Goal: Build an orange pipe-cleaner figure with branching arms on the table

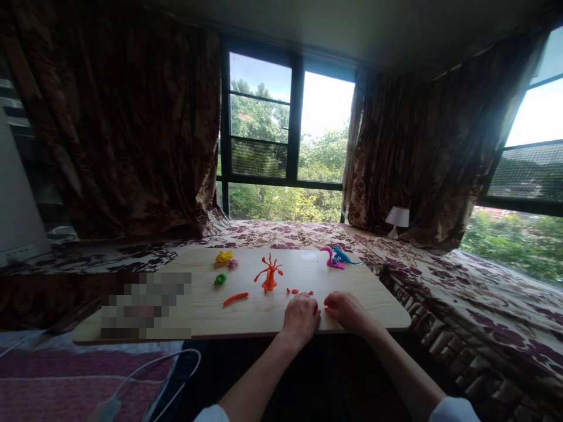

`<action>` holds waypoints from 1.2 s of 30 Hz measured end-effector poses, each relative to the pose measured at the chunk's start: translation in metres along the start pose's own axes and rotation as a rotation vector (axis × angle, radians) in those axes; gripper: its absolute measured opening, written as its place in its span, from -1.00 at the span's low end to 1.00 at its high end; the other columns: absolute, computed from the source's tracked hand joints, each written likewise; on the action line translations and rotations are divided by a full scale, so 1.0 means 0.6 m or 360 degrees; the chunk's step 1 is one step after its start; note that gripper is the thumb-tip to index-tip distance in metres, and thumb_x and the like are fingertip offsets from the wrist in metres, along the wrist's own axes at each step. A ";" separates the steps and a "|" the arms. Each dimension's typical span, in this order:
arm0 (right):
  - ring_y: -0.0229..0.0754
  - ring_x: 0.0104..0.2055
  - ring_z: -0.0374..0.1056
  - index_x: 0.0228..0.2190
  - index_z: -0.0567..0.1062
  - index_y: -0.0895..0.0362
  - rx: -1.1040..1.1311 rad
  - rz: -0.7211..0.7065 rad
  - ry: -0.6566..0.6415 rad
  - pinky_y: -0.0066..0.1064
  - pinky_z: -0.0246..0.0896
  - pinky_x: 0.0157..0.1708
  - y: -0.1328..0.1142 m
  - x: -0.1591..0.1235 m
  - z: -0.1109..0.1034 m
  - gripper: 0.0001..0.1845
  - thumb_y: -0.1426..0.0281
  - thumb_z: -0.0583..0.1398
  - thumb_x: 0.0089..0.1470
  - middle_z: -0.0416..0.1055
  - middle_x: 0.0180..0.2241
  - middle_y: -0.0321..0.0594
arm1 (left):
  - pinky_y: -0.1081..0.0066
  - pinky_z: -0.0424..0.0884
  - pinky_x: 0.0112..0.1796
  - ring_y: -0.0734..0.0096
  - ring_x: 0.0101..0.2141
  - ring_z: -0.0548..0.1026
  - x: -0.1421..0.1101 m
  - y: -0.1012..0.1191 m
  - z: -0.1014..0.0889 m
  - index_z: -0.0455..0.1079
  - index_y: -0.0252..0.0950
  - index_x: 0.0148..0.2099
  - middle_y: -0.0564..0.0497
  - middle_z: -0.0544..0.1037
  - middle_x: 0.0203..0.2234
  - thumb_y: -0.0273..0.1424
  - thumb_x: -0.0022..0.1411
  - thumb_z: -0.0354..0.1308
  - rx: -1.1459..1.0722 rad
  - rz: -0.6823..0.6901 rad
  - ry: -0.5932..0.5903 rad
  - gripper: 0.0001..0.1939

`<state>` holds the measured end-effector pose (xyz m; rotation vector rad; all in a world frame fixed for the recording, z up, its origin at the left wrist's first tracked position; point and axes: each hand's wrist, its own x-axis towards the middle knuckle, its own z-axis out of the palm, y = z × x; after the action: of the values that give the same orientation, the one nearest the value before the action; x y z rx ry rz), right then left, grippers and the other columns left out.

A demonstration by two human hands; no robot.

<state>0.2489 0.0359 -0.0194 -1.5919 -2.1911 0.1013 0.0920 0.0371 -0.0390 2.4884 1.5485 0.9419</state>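
Note:
My left hand point(301, 315) rests near the front edge of the wooden board, fingers curled down and closed; anything in them is hidden. Beside it, a small gap away, my right hand point(347, 310) has its fingers pinched together, and a tiny bit of orange modelling clay appears at their tips. Just beyond the hands lie several small orange clay pieces point(295, 291). Farther left stands an orange clay tree-like figure point(269, 281) with thin branching arms. An orange clay roll point(236, 299) lies to its left.
The board point(202, 316) also bears green clay point(220, 279), yellow clay point(224, 257), purple clay point(233, 264), a pink clay figure point(336, 264) and a blue one point(342, 255). A blurred-out patch covers its left end. A white lamp point(398, 217) stands back right.

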 end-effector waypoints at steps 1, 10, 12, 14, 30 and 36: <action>-0.22 -0.31 0.35 -0.36 0.53 0.10 -0.0041 -0.0007 -0.0021 -0.49 0.11 -0.30 -0.004 0.006 0.002 -0.76 0.47 0.11 -0.10 0.48 -0.38 -0.23 | 0.37 0.24 -0.27 0.36 -0.33 0.36 -0.001 -0.001 -0.002 0.39 -0.30 -0.45 -0.04 0.40 -0.43 -0.44 0.05 0.06 0.0017 0.0003 0.0001 -0.89; -0.26 -0.34 0.33 -0.43 0.52 0.14 -0.0151 0.0010 0.0079 -0.52 0.08 -0.32 -0.019 0.003 0.020 -0.76 0.40 0.05 0.02 0.43 -0.38 -0.21 | 0.39 0.20 -0.29 0.37 -0.34 0.33 -0.072 -0.078 -0.073 0.33 -0.26 -0.44 0.01 0.36 -0.46 -0.43 0.13 -0.04 0.0130 -0.0097 0.0308 -0.84; -0.27 -0.35 0.32 -0.43 0.51 0.12 -0.0101 0.0001 0.0108 -0.52 0.09 -0.34 -0.020 -0.001 0.028 -0.76 0.36 0.04 0.04 0.41 -0.38 -0.24 | 0.37 0.20 -0.28 0.35 -0.33 0.33 -0.081 -0.089 -0.073 0.33 -0.25 -0.44 0.01 0.36 -0.46 -0.43 0.13 -0.04 0.0132 -0.0095 0.0360 -0.84; -0.27 -0.33 0.30 -0.44 0.51 0.10 -0.0054 -0.0008 0.0172 -0.52 0.10 -0.33 -0.019 -0.003 0.033 -0.73 0.34 0.02 0.06 0.39 -0.37 -0.25 | 0.36 0.20 -0.27 0.34 -0.33 0.33 -0.084 -0.094 -0.070 0.33 -0.25 -0.45 0.00 0.36 -0.46 -0.42 0.13 -0.04 0.0128 -0.0099 0.0401 -0.83; -0.08 0.15 0.00 0.06 0.22 0.16 -0.0271 -0.0298 0.0138 -0.19 -0.12 0.11 -0.047 -0.074 0.054 -0.50 0.22 -0.07 0.14 0.11 0.12 -0.09 | 0.34 0.22 -0.27 0.32 -0.33 0.32 -0.088 -0.094 -0.065 0.32 -0.25 -0.44 0.00 0.35 -0.46 -0.43 0.15 -0.08 0.0111 -0.0058 0.0494 -0.81; 0.00 0.20 -0.14 0.12 0.09 0.25 -0.0402 -0.0216 0.0235 -0.13 -0.21 0.15 -0.036 -0.101 0.086 -0.33 0.22 0.06 0.02 -0.06 0.17 -0.01 | 0.34 0.22 -0.27 0.32 -0.33 0.32 -0.088 -0.095 -0.065 0.32 -0.25 -0.44 0.00 0.35 -0.45 -0.44 0.16 -0.08 0.0136 -0.0063 0.0482 -0.81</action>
<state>0.2250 -0.0177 -0.0777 -1.5172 -2.2567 -0.3354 0.0099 0.0112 -0.0523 2.4498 1.7471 1.3244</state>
